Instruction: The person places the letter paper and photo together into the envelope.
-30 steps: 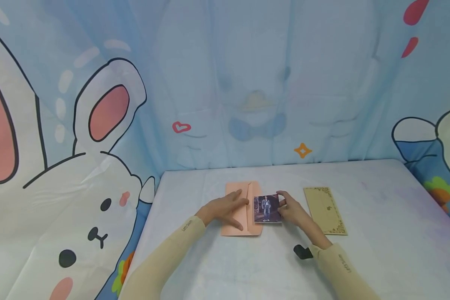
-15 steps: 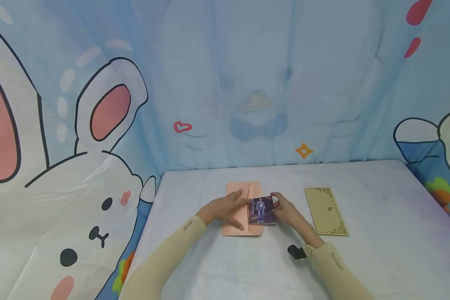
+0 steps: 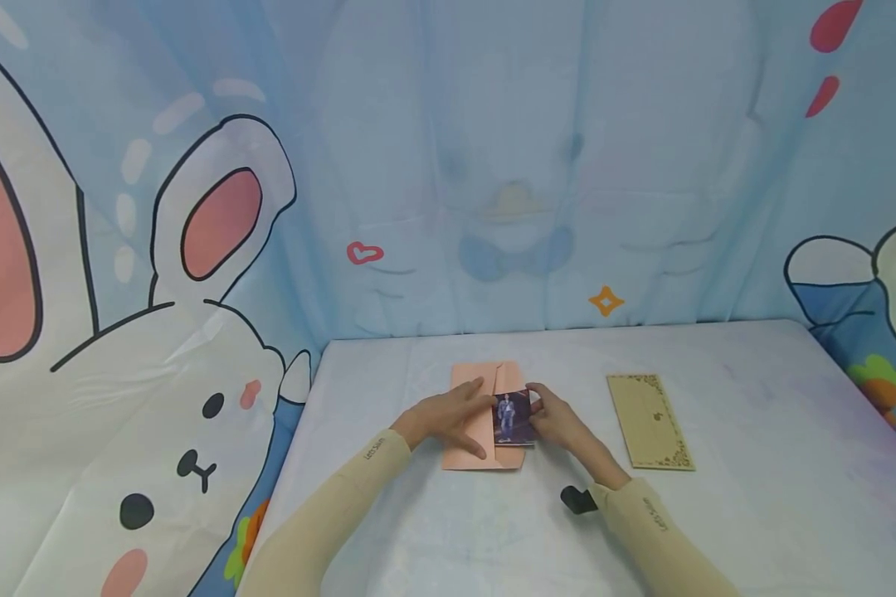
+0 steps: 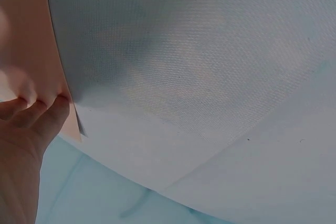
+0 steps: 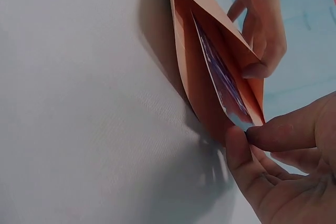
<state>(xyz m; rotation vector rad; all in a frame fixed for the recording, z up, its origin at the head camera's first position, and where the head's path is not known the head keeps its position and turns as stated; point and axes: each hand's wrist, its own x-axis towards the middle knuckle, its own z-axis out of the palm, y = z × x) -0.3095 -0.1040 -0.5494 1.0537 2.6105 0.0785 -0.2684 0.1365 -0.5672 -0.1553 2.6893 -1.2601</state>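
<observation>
The photo (image 3: 512,419), dark-toned and showing a standing figure in light blue, is caught right at the mouth of the peach envelope (image 3: 472,378): its inner edge is tucked between the lips, its outer part is left in the open above the flap (image 3: 511,378). How deep it is lodged cannot be told.

And that outer edge is pinched by the right hand (image 3: 560,421), between thumb and fingertips, as is caught close up from the right wrist. On the other side, the envelope is pressed by the left hand (image 3: 445,416), fingers and thumb spread wide across its front. From the right wrist the mouth is seen agape, with the photo tilted inside it.

Both wrists are covered by cream sleeves (image 3: 321,506), and a black piece (image 3: 578,500) is seen beside the right cuff. Off to the right, well apart, a gold card (image 3: 650,421) with an ornate border is laid on the white-covered table (image 3: 754,414). All of it is backed by a blue curtain (image 3: 493,124).
</observation>
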